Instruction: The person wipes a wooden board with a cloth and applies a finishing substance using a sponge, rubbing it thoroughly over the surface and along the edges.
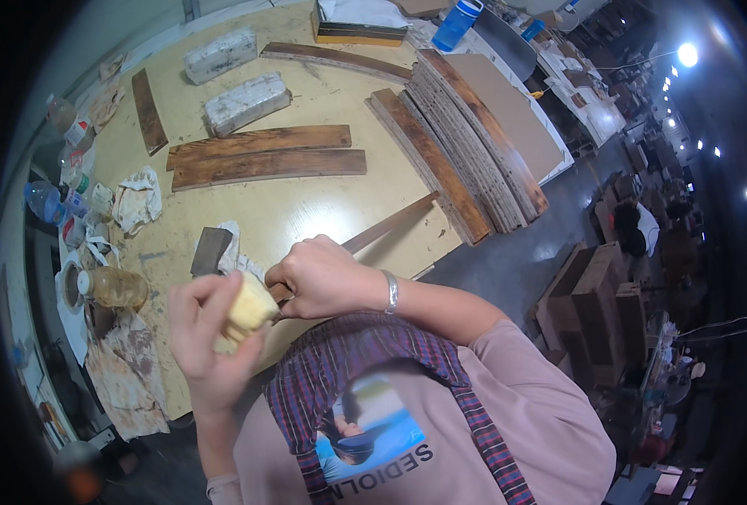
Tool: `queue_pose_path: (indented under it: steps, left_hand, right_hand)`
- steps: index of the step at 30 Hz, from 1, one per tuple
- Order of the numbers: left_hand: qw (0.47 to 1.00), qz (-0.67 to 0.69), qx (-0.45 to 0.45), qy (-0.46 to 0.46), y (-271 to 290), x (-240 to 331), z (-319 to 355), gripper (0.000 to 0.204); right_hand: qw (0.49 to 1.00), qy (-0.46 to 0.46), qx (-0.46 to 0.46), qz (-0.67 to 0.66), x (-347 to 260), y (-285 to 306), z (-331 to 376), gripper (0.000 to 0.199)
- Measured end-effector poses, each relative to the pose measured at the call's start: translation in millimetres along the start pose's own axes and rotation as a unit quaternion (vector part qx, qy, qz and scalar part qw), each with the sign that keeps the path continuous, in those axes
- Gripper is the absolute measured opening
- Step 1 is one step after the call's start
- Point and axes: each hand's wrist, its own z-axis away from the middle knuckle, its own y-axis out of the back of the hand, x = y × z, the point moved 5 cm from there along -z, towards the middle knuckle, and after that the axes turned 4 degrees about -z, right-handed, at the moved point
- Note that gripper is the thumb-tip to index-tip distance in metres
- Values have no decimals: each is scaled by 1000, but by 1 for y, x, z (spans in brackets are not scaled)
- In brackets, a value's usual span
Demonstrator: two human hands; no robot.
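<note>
Near the table's front edge, my left hand (198, 332) is closed around a pale yellow sponge (254, 308). My right hand (321, 276), with a silver bangle at the wrist, grips a narrow brown wooden plank (393, 220) near one end. The plank slants away to the far right, its far end by the stacked boards. The sponge is right beside the plank's near end; whether they touch I cannot tell. Just beyond my hands, a dark grey block (211, 252) lies next to a crumpled white cloth (236, 252).
Two stained planks (268, 169) lie mid-table, with another plank (148, 111) at left. Two wrapped white blocks (248, 103) sit behind them. A stack of boards (466, 143) occupies the right edge. Bottles, a jar of amber liquid (119, 288) and stained rags (125, 370) line the left.
</note>
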Motion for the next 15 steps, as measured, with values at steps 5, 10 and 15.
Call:
queue_pose_path:
  steps: [5, 10, 15]
  left_hand:
    - [987, -89, 36, 128, 1, -90, 29, 51]
    - [943, -280, 32, 179, 3, -190, 105, 47]
    - [988, 121, 20, 97, -31, -67, 50, 28]
  right_hand:
    - [1000, -22, -8, -17, 3, 4, 5, 26]
    - [999, 2, 3, -32, -7, 3, 0, 30]
    - [996, 43, 76, -23, -2, -3, -2, 23]
